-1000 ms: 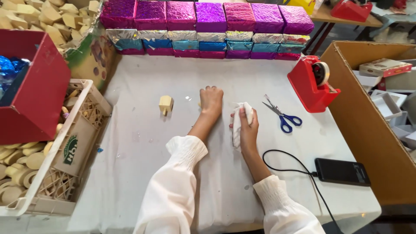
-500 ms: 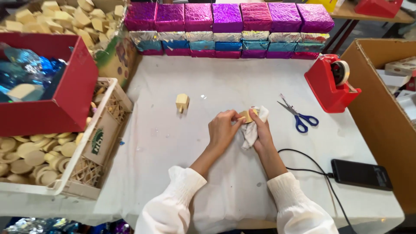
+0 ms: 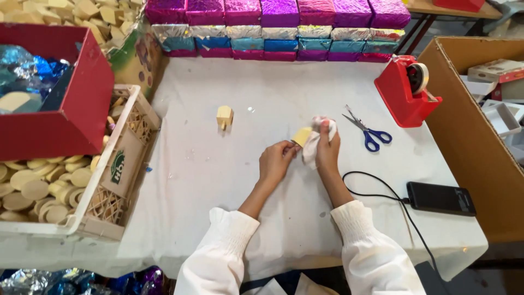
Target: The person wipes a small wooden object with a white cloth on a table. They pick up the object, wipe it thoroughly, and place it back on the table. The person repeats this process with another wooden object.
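I am at the wiping step, by my reckoning: my left hand (image 3: 277, 160) pinches a small pale yellow wooden block (image 3: 301, 136) between thumb and fingertips just above the middle of the frame, and my right hand (image 3: 327, 150) is closed around a crumpled white cloth (image 3: 315, 143) pressed against the block's right side. Both sets of fingers are narrow and gripping, nothing slack. The next move, as I judge it, calls for turning the block in my left fingers so the cloth meets a fresh face, with a light grip so the little piece does not slip. The block looks smooth and flat-faced with crisp edges; the cloth is soft and rumpled. Left of it, a second pale wooden block with a small peg underneath (image 3: 224, 116) stands alone on the matte white table cover (image 3: 218, 164). To the right lie blue-handled steel scissors (image 3: 369, 131) and a glossy red plastic tape dispenser (image 3: 406, 90). Along the top edge runs a row of shiny foil-wrapped boxes, magenta over silver and blue (image 3: 278, 30).
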